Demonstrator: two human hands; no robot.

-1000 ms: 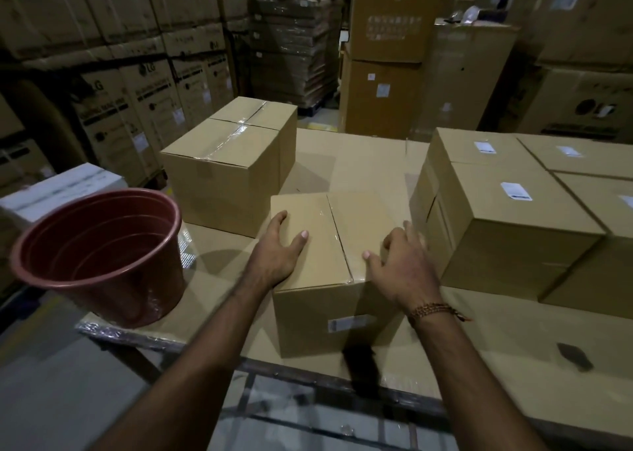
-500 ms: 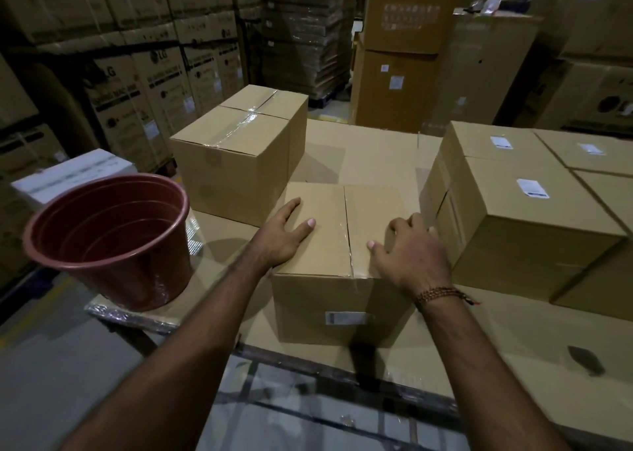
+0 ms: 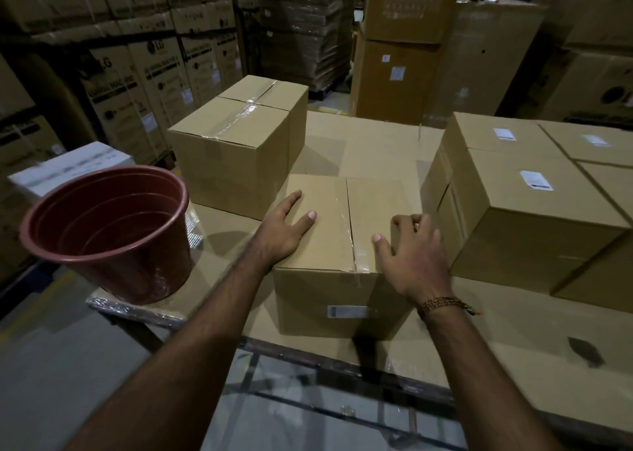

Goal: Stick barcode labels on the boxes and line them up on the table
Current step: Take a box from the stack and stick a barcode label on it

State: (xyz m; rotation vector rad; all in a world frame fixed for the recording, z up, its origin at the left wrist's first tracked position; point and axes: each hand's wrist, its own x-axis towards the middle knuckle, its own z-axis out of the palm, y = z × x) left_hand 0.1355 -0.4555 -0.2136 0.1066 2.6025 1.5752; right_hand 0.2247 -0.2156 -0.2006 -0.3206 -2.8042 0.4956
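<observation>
Both grips lie spread on one small brown cardboard box [image 3: 339, 252] in the middle of the frame. Left hand [image 3: 281, 231] rests flat on the box's left top flap, fingers straight and thumb angled toward the taped centre seam. Right hand [image 3: 411, 255] sits over the right top edge, fingers loosely bent toward the far right corner, thumb on the flap near the seam; a beaded bracelet [image 3: 445, 305] circles that wrist. Neither hand pinches anything. One white barcode label [image 3: 347, 312] is stuck on the box's near side face, below the hands.

This box stands near the front edge of the cardboard-covered counter [image 3: 513, 320]. At lower left, a reddish-brown plastic bucket [image 3: 113, 231] sits on the counter's corner. Just behind the held box, toward upper left, stands one larger taped brown carton [image 3: 236, 156]; I cannot see a label on it. On the right, four brown cartons are packed together; three show a white label on top: the nearest carton [image 3: 534, 231], the carton behind it [image 3: 493, 135], and the far right carton [image 3: 592, 142]. The fourth is cut off by the frame edge.

Beyond the counter, stacked warehouse cartons [image 3: 144, 74] fill the top of the frame.
</observation>
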